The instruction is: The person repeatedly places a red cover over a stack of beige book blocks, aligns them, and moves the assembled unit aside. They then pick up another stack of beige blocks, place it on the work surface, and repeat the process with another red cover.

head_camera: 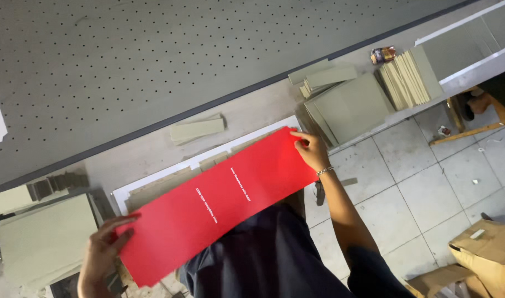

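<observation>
Red sheet (219,201) is held flat over the bench edge (153,146), its long axis running diagonally from the left hand (101,251) up to the right hand (310,150). Each hand pinches one short end. Grey boards (352,105) lie beyond the right hand.

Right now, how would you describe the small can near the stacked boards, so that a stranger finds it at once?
Start at the big grey perforated table and follow its dark edge to the upper right. On the pale ledge beside it stands a fanned stack of greenish-grey boards. The small can lies just left of that stack's top; it alone is round, shiny and brown-orange among flat, dull sheets.
</observation>
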